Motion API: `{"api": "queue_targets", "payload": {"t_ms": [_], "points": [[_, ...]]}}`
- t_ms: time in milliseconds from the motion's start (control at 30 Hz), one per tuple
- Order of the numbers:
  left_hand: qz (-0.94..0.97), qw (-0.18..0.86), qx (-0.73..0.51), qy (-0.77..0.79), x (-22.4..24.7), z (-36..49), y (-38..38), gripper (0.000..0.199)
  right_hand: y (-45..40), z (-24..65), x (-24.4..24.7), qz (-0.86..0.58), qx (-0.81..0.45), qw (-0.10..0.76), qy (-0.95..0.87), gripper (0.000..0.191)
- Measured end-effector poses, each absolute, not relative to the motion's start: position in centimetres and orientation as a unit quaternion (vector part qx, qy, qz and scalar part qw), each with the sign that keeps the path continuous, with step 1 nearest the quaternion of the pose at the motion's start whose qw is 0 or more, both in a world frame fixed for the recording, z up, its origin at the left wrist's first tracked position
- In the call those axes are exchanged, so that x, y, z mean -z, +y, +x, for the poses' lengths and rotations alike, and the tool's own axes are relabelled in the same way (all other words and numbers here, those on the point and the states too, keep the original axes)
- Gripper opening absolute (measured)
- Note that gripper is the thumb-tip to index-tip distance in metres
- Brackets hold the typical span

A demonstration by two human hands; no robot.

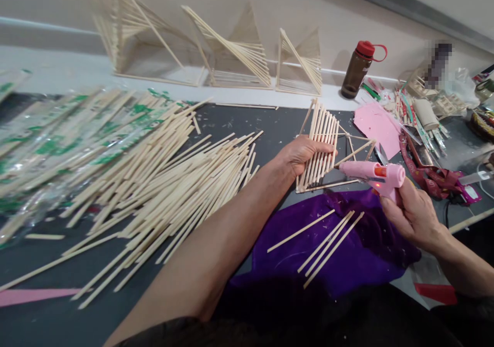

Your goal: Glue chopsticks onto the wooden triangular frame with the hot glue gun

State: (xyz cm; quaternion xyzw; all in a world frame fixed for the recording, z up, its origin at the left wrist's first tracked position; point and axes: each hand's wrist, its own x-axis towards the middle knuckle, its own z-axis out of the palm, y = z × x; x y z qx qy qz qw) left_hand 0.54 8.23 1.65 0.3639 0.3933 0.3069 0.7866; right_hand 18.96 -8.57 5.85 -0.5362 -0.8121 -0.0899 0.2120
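Note:
A small frame of wooden sticks [321, 131], with a row of slats along one side, stands on the dark table. My left hand [304, 154] grips its slatted side, thumb across the front and fingers partly hidden behind. In my right hand [415, 210] is a pink hot glue gun [372, 172] with a lit orange light. Its nozzle points left, close to a diagonal stick of the frame; whether it touches, I cannot tell. Below lie several loose sticks [326, 244] on a purple cloth [281, 264].
A large pile of loose sticks [185, 187] covers the left, beside plastic-wrapped bundles [50, 146]. Finished twisted stick frames [231, 53] stand along the wall. Behind are a red-capped bottle [357, 71] and pink paper [376, 125]. A dark red ribbon [428, 177] lies at right.

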Motion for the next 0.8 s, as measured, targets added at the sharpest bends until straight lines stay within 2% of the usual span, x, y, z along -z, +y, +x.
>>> {"api": "queue_targets", "payload": {"t_ms": [133,333,800], "points": [[0.363,0.788,-0.309,0.39,-1.59,0.58,8.32,0.011,-8.64,18.97,-5.68,-0.537,0.108,0.206,-0.811,0.015],[0.36,0.786,-0.318,0.39,-1.5,0.6,8.36,0.012,-8.66,18.96,-5.57,-0.543,0.109,0.197,-0.809,0.005],[0.36,0.784,-0.319,0.393,-1.81,0.52,8.12,0.013,-8.91,18.95,-5.49,-0.544,0.095,0.193,-0.811,0.005]]}}
